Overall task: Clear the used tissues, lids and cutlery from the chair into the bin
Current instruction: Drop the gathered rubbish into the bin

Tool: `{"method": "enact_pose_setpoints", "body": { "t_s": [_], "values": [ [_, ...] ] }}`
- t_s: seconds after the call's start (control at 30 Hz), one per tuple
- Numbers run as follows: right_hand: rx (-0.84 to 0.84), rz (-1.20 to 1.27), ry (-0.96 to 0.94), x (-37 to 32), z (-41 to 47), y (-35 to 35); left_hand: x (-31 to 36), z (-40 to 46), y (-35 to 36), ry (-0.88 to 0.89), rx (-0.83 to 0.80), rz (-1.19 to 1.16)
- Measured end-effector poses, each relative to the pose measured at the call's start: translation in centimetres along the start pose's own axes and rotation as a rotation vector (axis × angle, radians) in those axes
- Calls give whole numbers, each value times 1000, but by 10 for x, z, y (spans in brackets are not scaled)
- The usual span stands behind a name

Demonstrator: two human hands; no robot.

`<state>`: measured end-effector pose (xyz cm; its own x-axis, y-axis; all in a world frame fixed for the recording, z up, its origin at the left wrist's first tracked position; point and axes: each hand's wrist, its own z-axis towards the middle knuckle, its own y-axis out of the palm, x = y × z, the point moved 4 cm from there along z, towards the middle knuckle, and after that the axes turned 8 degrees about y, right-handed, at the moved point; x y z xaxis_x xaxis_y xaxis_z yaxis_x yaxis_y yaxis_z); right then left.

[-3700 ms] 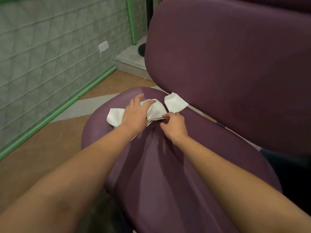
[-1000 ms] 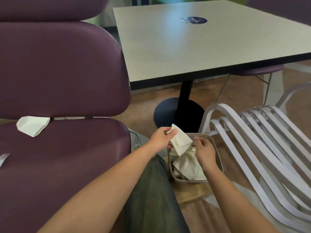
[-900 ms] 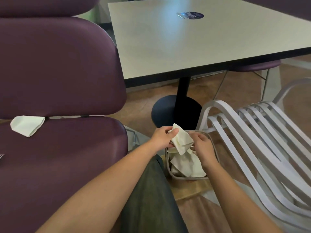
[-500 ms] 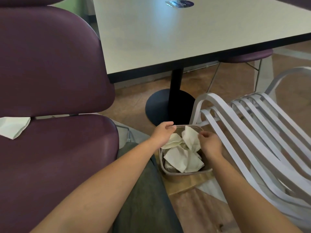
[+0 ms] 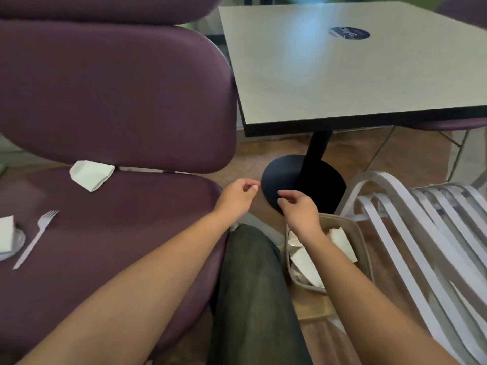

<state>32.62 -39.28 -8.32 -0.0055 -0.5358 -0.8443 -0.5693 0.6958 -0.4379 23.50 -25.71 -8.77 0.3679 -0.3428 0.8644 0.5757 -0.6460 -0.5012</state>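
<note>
Both hands, left hand [image 5: 237,198] and right hand [image 5: 300,210], have lifted empty, fingers loosely curled, leaving the tissues [image 5: 303,262] in the bin [image 5: 366,248]. On the chair seat [image 5: 118,233] remain a folded tissue [image 5: 91,175], plastic fork [image 5: 35,238], and lid [image 5: 14,246] under another tissue [image 5: 5,233]; clearing is judged partway.

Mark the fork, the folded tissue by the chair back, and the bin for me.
fork [image 5: 33,239]: head view, middle of its white handle.
folded tissue [image 5: 91,174]: head view, centre of the sheet.
bin [image 5: 365,242]: head view, right-hand rim.
</note>
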Motion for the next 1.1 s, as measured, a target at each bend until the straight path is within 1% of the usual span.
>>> {"method": "enact_pose_setpoints", "body": {
  "t_s": [0.27, 0.53, 0.77, 0.9, 1.03, 1.1],
  "values": [
    [-251, -143, -111, -76, -22, 120, -43, -32, -128, -80, 247, 153],
    [-411, -301, -211, -116, -65, 234, -106, -88, -240, -246, 396, 303],
    [-542, -434, -315, -129, -114, 327, -166, -138, -317, -307, 478, 419],
    [-604, -477, -355, -125, -133, 371, -189, -160, -355, -353, 485, 532],
    [-647, -516, -370, -121, -149, 409, -214, -175, -385, -437, 424, 742],
    [-663, -528, -377, -120, -154, 430, -227, -178, -399, -461, 435, 776]
  ]
}}
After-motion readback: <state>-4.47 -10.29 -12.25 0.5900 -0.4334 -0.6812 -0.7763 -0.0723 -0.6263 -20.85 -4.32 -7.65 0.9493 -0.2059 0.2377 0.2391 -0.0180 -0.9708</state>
